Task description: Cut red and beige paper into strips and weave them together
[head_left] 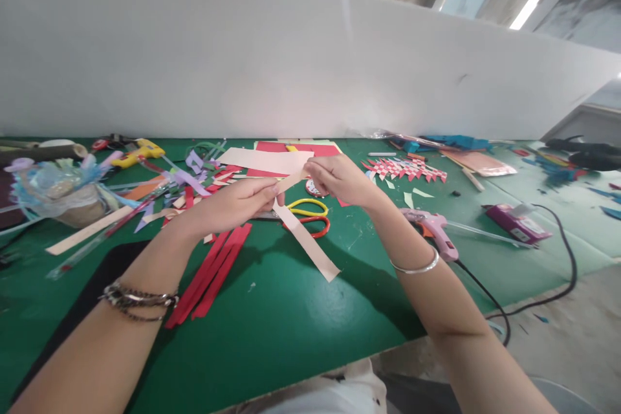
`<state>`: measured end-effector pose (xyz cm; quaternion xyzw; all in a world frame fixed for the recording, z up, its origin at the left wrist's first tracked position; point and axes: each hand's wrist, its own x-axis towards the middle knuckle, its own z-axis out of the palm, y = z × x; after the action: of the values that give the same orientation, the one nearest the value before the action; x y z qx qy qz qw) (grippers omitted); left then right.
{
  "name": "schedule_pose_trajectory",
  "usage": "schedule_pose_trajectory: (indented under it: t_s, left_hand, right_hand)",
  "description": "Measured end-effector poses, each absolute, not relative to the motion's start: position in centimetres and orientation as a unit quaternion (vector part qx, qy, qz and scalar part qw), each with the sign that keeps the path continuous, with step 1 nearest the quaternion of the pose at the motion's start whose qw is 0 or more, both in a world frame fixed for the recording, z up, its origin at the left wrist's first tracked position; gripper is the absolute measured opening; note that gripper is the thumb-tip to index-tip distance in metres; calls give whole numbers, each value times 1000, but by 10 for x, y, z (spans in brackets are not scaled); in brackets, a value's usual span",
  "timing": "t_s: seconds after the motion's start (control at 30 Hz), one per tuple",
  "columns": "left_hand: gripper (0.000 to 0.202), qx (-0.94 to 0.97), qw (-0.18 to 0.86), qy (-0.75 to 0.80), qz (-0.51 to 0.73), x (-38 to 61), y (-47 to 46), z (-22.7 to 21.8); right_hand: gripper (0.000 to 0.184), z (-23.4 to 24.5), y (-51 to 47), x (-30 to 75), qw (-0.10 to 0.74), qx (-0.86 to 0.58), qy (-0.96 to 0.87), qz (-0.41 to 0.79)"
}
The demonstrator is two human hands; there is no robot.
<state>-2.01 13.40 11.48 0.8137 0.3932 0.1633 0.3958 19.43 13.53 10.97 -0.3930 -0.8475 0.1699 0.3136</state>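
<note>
My left hand (247, 199) and my right hand (337, 178) both grip a pale pink paper strip (310, 242) above the green table. Between the hands the strip runs taut; from my left fingers its free end hangs down to the right. Just behind it lie scissors (317, 208) with one yellow and one red handle loop, their blades partly covered by my left hand. Beyond, a wider pale pink sheet (264, 160) rests over red paper (323, 150). Several red strips (213, 275) lie side by side below my left wrist.
On the right are a pink glue gun (434, 229), its black cord, a purple box (518, 223) and a red-and-white woven paper piece (407, 169). Paper scraps, a yellow glue gun (140, 152) and a plastic-wrapped bundle (63, 191) crowd the left. A white partition (291, 58) stands behind.
</note>
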Motion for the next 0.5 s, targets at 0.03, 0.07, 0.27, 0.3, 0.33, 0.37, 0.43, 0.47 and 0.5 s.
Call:
schedule_pose_trajectory:
  t_s: [0.03, 0.07, 0.27, 0.3, 0.33, 0.37, 0.43, 0.47, 0.5]
  left_hand:
    - [35, 809, 391, 407, 165, -23, 132, 114]
    - [36, 801, 389, 424, 163, -26, 130, 112]
    - [44, 706, 505, 496, -29, -61, 92, 86]
    - [44, 690, 514, 504, -78, -69, 85, 83]
    - [40, 691, 507, 505, -104, -78, 79, 80]
    - [35, 700, 487, 512, -101, -86, 73, 79]
    - [29, 725, 402, 555, -75, -102, 65, 80]
    - [28, 740, 356, 569, -42, -107, 63, 80]
    - [25, 757, 320, 569, 4, -112, 61, 81]
  right_hand:
    - [38, 110, 136, 197, 311, -401, -844, 176]
    - [38, 111, 137, 199, 311, -409, -838, 183]
    - [40, 109, 137, 198, 256, -415, -837, 249]
    - [41, 107, 137, 194, 223, -399, -849, 266]
    - [41, 103, 138, 189, 188, -376, -862, 284]
    - [40, 99, 138, 184, 152, -348, -874, 304]
    - [37, 88, 139, 171, 98, -291, -886, 349]
    - [36, 82, 140, 163, 82, -271, -885, 369]
    - [35, 77, 141, 155, 75, -262, -883, 383]
